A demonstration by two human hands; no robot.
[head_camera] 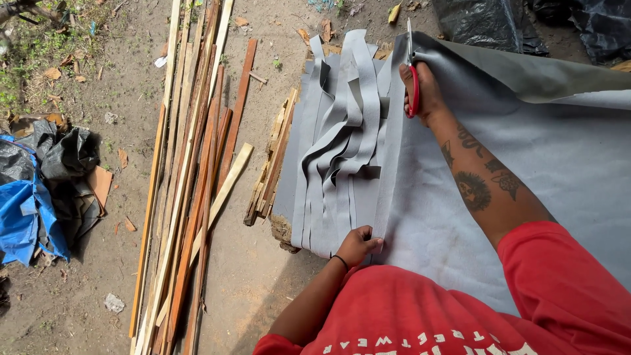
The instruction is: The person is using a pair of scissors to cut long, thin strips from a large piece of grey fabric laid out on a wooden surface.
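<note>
Scissors: red handles, blades pointing away from you, sitting at the far end of the cut line in the grey sheet.
Right hand: yours, stretched way out in front, fingers wrapped shut through the scissor handles. Can't really tell how far the blades themselves are open from this angle.
Left hand: close in by your chest, fingers curled down and pinching the near end of a freshly cut strip, right where it meets the uncut sheet.
Grey sheet: big piece of soft grey material spread out to your right, far edge folded back over itself so you see a darker underside.
Cut strips: a bunch of long grey strips lying side by side just left of the cut line, a few twisted and looped over each other in the middle.
Wood stack: short pile of slats poking out from under the left edge of the strips.
Long battens: loose bundle of thin wooden lengths on the dirt ground, well left of the strips, running away from you.
Blue tarp: crumpled at the far left edge next to some black plastic.
Shirt: red, filling the bottom of the view.
</note>
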